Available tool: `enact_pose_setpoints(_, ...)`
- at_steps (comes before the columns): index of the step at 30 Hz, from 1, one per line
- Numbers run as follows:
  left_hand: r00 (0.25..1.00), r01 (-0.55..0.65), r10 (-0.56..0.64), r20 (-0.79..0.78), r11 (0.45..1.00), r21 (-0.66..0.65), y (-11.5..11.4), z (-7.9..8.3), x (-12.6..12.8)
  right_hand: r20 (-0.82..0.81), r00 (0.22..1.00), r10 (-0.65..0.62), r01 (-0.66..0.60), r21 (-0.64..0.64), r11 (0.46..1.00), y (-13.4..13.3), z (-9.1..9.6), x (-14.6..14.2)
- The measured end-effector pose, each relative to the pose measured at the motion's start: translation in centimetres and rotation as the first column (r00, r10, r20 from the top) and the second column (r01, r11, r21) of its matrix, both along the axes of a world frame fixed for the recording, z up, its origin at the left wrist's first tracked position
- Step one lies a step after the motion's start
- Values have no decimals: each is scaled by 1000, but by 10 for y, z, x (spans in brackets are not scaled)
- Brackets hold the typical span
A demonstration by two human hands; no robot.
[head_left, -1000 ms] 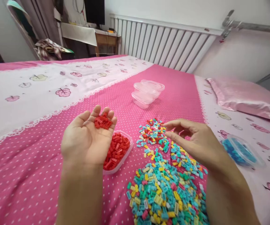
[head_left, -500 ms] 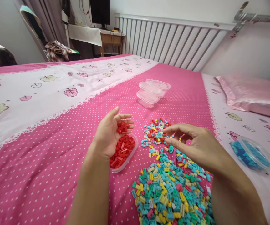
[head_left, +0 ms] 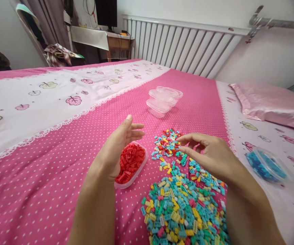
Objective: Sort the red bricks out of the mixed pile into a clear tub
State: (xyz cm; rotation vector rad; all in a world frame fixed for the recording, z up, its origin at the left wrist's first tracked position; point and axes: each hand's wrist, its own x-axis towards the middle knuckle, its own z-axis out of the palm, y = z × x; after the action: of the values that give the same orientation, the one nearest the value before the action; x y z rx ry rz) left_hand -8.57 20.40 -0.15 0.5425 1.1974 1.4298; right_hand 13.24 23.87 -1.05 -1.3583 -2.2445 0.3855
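My left hand (head_left: 116, 146) is tilted on edge above the left side of a clear plastic tub (head_left: 143, 166). Its fingers are stretched out and the part of the palm that shows is bare. Red toy bricks (head_left: 131, 160) fill the tub, partly hidden behind the hand and wrist. Over a small heap of mixed toy bricks (head_left: 166, 144), my right hand (head_left: 205, 149) hovers with fingers curved and a gap between thumb and forefinger; no brick shows in it. A larger heap of multicoloured bricks (head_left: 182, 211) spreads below, partly behind my right forearm.
Clear empty tubs (head_left: 163, 100) stand stacked farther back on the pink dotted bedsheet (head_left: 85, 163). To the right sits a lidded tub of blue bricks (head_left: 266, 165). A pink pillow (head_left: 274, 105) lies beyond it, and a white slatted headboard (head_left: 177, 44) closes the far end.
Red bricks that lay in my left palm have left it, and the tub's red pile looks fuller. My left hand has turned palm-inward. My right hand has barely moved; the view shifted slightly.
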Motion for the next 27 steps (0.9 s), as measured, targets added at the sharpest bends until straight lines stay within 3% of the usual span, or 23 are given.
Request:
enact_pose_setpoints(4, 989, -146, 145, 21, 986, 75, -3, 8, 6, 137, 982, -134, 129, 43, 991, 19, -14, 17)
enact_pose_setpoints(8, 977, -204, 195, 83, 973, 110, -5, 17, 13, 222, 953, -207, 212, 2, 977, 36, -27, 36)
enact_pose_setpoints(14, 974, -220, 203, 99, 952, 212, -8, 21, 27, 231, 951, -206, 236, -115, 965, 59, -48, 42)
enact_pose_setpoints(17, 994, -104, 93, 54, 960, 261, -13, 18, 45, 204, 970, -129, 149, -89, 985, 64, -53, 38)
enact_pose_setpoints(19, 991, 85, -50, -125, 953, 291, -17, 12, 61, 155, 987, -46, 61, -92, 994, 63, -52, 35)
enact_pose_setpoints(22, 893, 312, -199, -403, 921, 235, -19, -10, 88, 93, 994, 59, -44, -157, 987, 57, -47, 30)
enact_pose_setpoints(25, 826, 306, -203, -526, 945, 116, -17, -42, 112, 132, 989, 67, -39, -202, 979, 54, -45, 28)
enact_pose_setpoints(26, 775, 323, -216, -594, 943, 79, -15, -52, 118, 152, 986, 68, -34, -215, 976, 53, -45, 27)
enact_pose_setpoints(27, 673, 374, -263, -691, 927, 11, -13, -61, 122, 170, 983, 75, -34, -230, 973, 53, -46, 26)
